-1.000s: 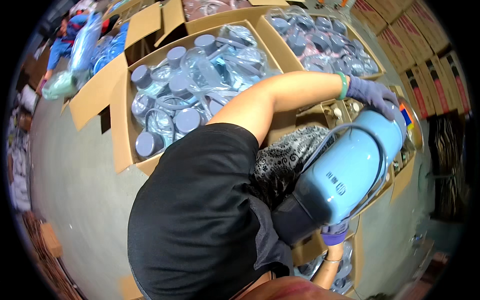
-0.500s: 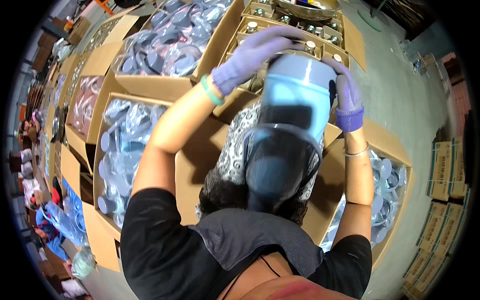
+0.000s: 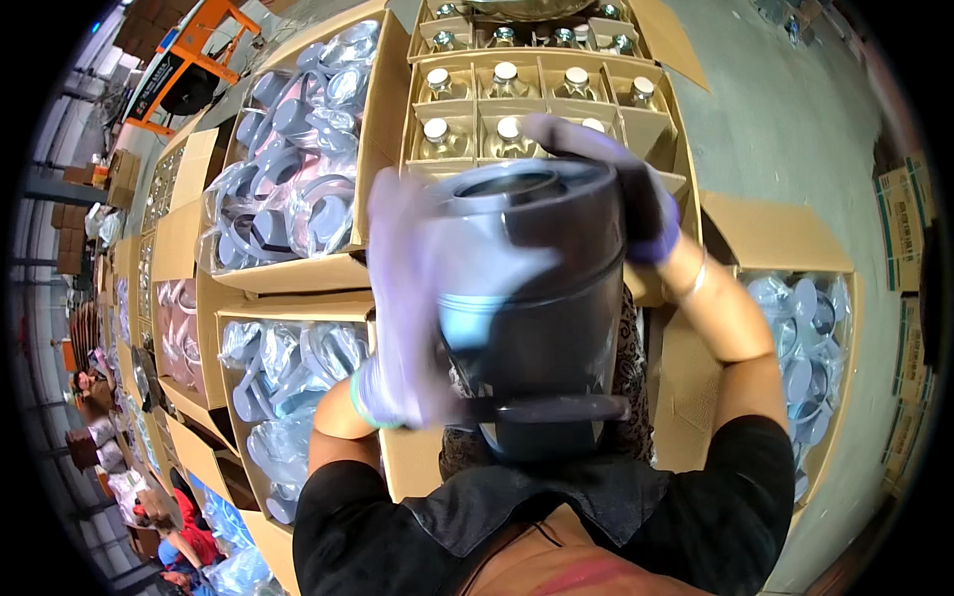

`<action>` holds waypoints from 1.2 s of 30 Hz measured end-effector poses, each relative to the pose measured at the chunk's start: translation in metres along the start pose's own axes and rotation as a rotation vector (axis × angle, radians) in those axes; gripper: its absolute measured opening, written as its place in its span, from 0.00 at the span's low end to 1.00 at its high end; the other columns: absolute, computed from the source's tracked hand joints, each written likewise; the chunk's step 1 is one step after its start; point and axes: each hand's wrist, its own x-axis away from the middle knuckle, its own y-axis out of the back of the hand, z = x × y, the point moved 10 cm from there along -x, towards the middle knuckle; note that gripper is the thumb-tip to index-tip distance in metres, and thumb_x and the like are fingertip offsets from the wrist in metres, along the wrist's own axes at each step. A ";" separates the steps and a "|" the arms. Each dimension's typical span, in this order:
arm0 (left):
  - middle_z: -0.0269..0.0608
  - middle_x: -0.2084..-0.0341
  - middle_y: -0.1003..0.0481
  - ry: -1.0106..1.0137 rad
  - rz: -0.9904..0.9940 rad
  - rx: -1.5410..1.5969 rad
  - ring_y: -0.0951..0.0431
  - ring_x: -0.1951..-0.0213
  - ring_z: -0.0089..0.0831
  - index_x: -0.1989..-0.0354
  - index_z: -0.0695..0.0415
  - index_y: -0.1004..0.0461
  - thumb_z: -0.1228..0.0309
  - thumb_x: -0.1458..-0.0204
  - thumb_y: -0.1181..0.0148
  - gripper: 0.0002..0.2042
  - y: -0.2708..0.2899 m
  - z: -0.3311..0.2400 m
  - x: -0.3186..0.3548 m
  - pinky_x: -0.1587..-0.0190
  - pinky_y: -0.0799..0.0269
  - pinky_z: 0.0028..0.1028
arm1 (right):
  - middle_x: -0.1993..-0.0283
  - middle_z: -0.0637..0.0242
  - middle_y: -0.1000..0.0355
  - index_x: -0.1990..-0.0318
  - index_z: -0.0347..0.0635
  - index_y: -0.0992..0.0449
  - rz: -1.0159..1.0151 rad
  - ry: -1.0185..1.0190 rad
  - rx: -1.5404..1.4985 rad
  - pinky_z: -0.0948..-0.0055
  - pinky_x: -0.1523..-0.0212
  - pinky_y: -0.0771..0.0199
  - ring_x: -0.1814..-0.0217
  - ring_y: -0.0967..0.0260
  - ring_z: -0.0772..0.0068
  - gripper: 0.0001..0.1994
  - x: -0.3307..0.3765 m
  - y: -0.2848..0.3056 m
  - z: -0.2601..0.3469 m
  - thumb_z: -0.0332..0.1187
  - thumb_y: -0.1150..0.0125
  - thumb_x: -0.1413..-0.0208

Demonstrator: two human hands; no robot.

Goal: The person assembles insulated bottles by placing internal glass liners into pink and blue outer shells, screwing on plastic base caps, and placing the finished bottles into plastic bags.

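Observation:
A large dark-blue plastic jug (image 3: 527,298), lighter blue on its left side, is tilted over my lap. A round recess shows in its raised end, and a bar-like handle (image 3: 547,408) crosses it near my chest. My right hand (image 3: 626,184), in a purple glove, grips the upper right edge, fingers over the far rim. My left hand (image 3: 402,298), gloved in purple too, is along the jug's left side; motion smears its fingers. Just beyond the jug stands a divided carton (image 3: 686,169) of clear glass bottles (image 3: 505,81) with white caps.
Open cartons around me hold bagged grey-blue plastic jugs (image 3: 298,377), some at my right (image 3: 805,368). A metal bowl (image 3: 527,8) sits on the far bottles. An orange-framed machine (image 3: 184,65) stands far left; closed cartons (image 3: 906,223) are stacked far right. People (image 3: 184,541) are at lower left.
The jug has turned over and come nearer and more upright, its recessed end now facing up. My left hand has swung down to its left side. The head view has shifted toward the bottle carton.

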 end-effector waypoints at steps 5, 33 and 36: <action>0.60 0.38 0.40 -0.150 -0.086 0.081 0.37 0.37 0.48 0.37 0.66 0.43 0.67 0.52 0.32 0.35 0.016 -0.011 -0.002 0.38 0.38 0.40 | 0.29 0.54 0.43 0.32 0.34 0.41 -0.105 0.213 0.370 0.62 0.27 0.52 0.26 0.47 0.61 0.41 -0.001 0.010 0.042 0.61 0.50 0.42; 0.52 0.53 0.26 -0.166 0.179 0.124 0.25 0.51 0.43 0.39 0.64 0.38 0.67 0.45 0.39 0.27 -0.151 0.169 -0.044 0.39 0.35 0.38 | 0.51 0.45 0.27 0.38 0.43 0.38 -0.452 -0.006 1.406 0.58 0.49 0.26 0.50 0.27 0.46 0.38 -0.048 0.183 -0.012 0.34 0.28 0.60; 0.57 0.50 0.28 -0.615 0.352 -0.152 0.25 0.46 0.40 0.35 0.61 0.46 0.65 0.42 0.42 0.30 -0.173 0.089 -0.028 0.41 0.31 0.39 | 0.46 0.50 0.29 0.35 0.42 0.38 -0.269 0.482 1.299 0.61 0.43 0.30 0.45 0.30 0.50 0.39 -0.047 0.062 0.108 0.37 0.27 0.56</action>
